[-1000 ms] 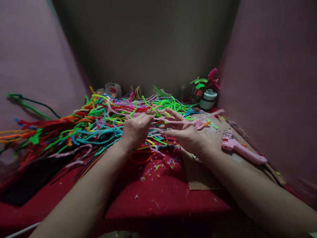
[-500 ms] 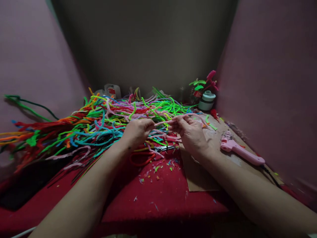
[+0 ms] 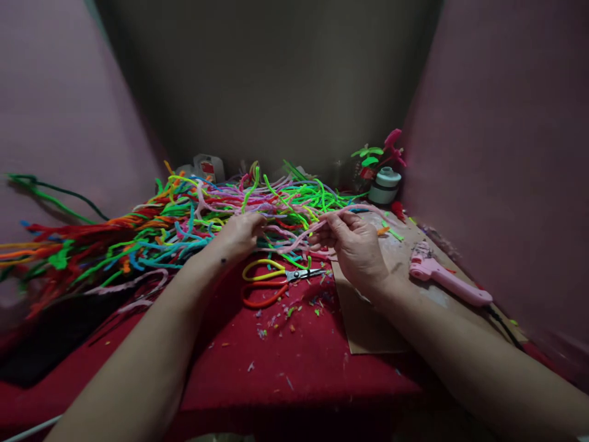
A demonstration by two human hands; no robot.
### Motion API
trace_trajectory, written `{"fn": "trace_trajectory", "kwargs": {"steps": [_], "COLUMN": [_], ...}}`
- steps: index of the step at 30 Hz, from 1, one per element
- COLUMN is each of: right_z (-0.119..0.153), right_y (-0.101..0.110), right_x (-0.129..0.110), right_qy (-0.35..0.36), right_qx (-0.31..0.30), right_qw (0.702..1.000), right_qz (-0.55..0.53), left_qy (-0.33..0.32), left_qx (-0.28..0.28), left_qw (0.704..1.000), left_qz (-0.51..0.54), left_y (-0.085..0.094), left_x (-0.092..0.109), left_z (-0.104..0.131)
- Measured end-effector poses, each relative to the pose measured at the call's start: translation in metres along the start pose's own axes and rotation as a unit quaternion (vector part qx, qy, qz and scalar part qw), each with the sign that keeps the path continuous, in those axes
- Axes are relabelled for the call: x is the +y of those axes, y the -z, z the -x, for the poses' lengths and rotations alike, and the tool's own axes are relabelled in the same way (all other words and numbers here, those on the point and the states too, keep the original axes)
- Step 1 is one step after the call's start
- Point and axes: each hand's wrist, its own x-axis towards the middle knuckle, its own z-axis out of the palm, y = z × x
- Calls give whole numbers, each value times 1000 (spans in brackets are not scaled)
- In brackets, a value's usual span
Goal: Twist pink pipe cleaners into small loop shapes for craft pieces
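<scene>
Fingers of the right hand close in a light pinch, thumb against forefinger, on a pale pink fuzzy stem. From where I stand, it runs out on both sides of that pinch: one length slopes down leftward across the heap of coloured stems, the other arches off to the right, above the cardboard. The left hand is at the near edge of the heap, its fingers curled in and the thumb close against them; I can't tell whether they grip anything. The pink piece looks next to weightless and soft outside, and I'd guess at a thin wire core, since it holds its curve in the air. It should bend readily and hardly slip, though a hard squeeze might kink it. Thumb and forefinger seem the right hold, set close to any bend, with the loose end clear of its neighbours. Scissors lie on the red-covered surface just in front of the heap, and a pink glue gun rests on the cardboard.
</scene>
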Motion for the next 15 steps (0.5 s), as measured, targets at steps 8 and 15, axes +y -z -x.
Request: {"fn": "trace_trajectory", "kwargs": {"steps": [8,15], "right_z": [4,2], "right_y": [-4,-2], "right_x": [-2,4], "right_qy": [12,-35], "right_qx": [-1,-17], "right_qw": [999,998], "right_qz": [34,-47], "left_qy": [-23,-30], "left_qx": [15,-82], "left_qw": [960,845], "left_qz": [279,527], "left_y": [8,6], "left_x": [43,56], "left_z": [11,19]}}
